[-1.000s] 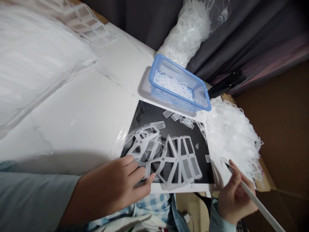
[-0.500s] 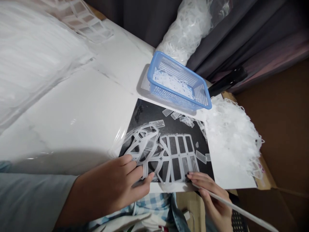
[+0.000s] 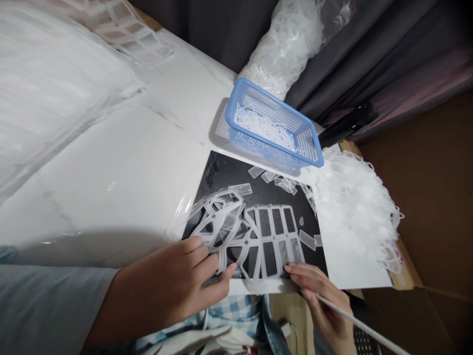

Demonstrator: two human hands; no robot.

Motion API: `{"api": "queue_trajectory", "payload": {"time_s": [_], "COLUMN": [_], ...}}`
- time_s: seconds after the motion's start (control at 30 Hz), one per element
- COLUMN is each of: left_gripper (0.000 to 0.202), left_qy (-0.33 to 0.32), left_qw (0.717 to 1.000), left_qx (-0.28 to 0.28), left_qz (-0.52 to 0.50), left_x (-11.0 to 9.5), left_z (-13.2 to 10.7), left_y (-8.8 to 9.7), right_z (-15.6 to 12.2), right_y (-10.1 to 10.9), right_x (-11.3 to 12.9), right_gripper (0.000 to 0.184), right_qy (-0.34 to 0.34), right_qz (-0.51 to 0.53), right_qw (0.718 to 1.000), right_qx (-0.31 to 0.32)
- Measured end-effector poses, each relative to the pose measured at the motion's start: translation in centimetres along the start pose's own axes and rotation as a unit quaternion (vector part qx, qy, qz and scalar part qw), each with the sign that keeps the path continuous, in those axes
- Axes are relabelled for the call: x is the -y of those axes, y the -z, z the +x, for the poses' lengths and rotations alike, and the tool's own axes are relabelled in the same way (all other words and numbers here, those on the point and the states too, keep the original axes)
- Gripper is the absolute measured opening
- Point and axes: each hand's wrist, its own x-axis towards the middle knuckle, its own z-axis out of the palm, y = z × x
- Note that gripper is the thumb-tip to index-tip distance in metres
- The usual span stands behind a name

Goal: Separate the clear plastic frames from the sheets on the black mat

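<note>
My left hand (image 3: 199, 271) is closed with curled fingers and thumb on the near left part of a translucent white plastic sheet of rounded rectangular frames (image 3: 263, 241). The sheet lies bunched and twisted at its left and flatter at its right, on a black mat (image 3: 236, 167). My right hand (image 3: 323, 298) has its fingertips against the sheet's near right corner. A long thin white rod (image 3: 364, 325) passes through this hand and runs off to the lower right; its tip is hidden by the fingers. Small clear rectangular pieces (image 3: 307, 240) lie loose around the sheet.
Behind the mat stands a blue mesh basket (image 3: 273, 125) with white plastic loops inside. A heap of white frame scraps (image 3: 356, 212) sits at the right, beside a cardboard box (image 3: 428, 207). A full clear bag (image 3: 286, 44) and stacked plastic sheets (image 3: 55, 84) lie farther back.
My right hand has slid slightly left along the sheet's near edge, and the white rod has tilted lower. My left hand and the sheet look unmoved.
</note>
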Motion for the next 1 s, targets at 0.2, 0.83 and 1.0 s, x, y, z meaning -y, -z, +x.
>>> {"api": "queue_trajectory", "payload": {"time_s": [0.2,0.83,1.0], "left_gripper": [0.021,0.026,0.025], "left_qy": [0.001,-0.004,0.000], "left_qw": [1.000,1.000,1.000], "left_qx": [0.013,0.008,0.014], "left_qz": [-0.001,0.012,0.003], "left_x": [0.1,0.0,-0.1], "left_z": [0.0,-0.1,-0.2], "left_y": [0.0,-0.2,-0.3], "right_z": [-0.2,-1.2,-0.9], "right_y": [-0.5,-1.2,1.4], "right_x": [0.5,-1.7,-4.6], "right_gripper": [0.021,0.023,0.030], "right_qy": [0.003,-0.081,-0.140], "right_qz": [-0.031,-0.107,-0.185], "right_qw": [0.999,0.956,0.855], "right_qx": [-0.013,-0.261,-0.463]}}
